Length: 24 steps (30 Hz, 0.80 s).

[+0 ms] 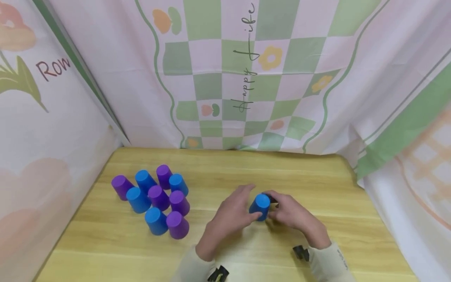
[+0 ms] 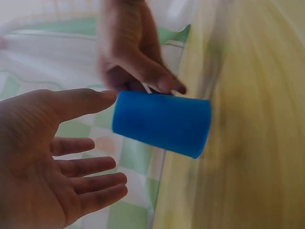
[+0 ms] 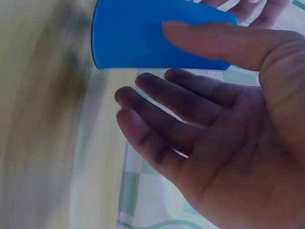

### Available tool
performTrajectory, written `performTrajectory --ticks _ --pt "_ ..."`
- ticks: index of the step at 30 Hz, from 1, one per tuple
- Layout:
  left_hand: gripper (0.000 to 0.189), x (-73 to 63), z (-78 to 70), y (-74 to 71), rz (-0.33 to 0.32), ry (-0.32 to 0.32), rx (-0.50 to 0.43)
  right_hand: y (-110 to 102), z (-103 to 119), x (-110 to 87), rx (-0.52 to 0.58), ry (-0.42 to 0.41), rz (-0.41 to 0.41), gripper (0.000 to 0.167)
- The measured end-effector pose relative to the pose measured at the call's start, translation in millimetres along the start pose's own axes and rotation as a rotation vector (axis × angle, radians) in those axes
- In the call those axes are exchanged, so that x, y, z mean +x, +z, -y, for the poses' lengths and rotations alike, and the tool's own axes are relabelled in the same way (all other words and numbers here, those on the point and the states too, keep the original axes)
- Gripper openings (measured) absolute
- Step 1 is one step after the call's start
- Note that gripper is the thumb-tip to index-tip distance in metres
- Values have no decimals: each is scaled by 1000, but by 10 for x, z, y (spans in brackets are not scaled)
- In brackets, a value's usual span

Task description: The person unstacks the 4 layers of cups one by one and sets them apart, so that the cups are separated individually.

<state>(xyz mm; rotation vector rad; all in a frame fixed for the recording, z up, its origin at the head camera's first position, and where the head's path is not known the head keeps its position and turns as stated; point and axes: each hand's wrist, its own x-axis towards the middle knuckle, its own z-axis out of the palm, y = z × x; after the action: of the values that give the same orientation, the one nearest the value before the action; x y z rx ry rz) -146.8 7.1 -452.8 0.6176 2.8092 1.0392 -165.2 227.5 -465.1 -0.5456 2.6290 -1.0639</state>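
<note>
A blue cup (image 1: 260, 207) stands bottom up between the two hands. My left hand (image 1: 232, 209) is to its left with fingers extended; in the left wrist view its thumb tip reaches the narrow end of the cup (image 2: 159, 124), while the other fingers stay apart from it. On the other side is my right hand (image 1: 290, 211), fingers slightly bent. The right wrist view shows its thumb (image 3: 209, 43) lying across the cup (image 3: 128, 36) and a gap between the cup and the other fingers. Whether that thumb touches the cup, I cannot tell.
On the left of the wooden table (image 1: 116, 250) is a group of several upside-down blue and purple cups, among them a purple cup (image 1: 177, 225) nearest the front and a blue cup (image 1: 156, 221) beside it. A patterned curtain (image 1: 239, 86) closes off the back.
</note>
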Motion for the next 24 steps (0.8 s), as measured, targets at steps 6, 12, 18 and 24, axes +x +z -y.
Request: performTrajectory --ticks 6,12,18,24 --pt "80 97 -23 148 -4 32 14 -99 -34 -38 -87 30 -74 52" --pt "79 151 -58 254 7 29 -4 -157 -66 -45 -89 82 -92 51" --pt "74 156 -49 351 20 9 -30 -178 -75 -65 -71 99 -96 49" --pt "61 158 -36 405 9 -19 -61 -196 -75 -71 -71 105 -97 48"
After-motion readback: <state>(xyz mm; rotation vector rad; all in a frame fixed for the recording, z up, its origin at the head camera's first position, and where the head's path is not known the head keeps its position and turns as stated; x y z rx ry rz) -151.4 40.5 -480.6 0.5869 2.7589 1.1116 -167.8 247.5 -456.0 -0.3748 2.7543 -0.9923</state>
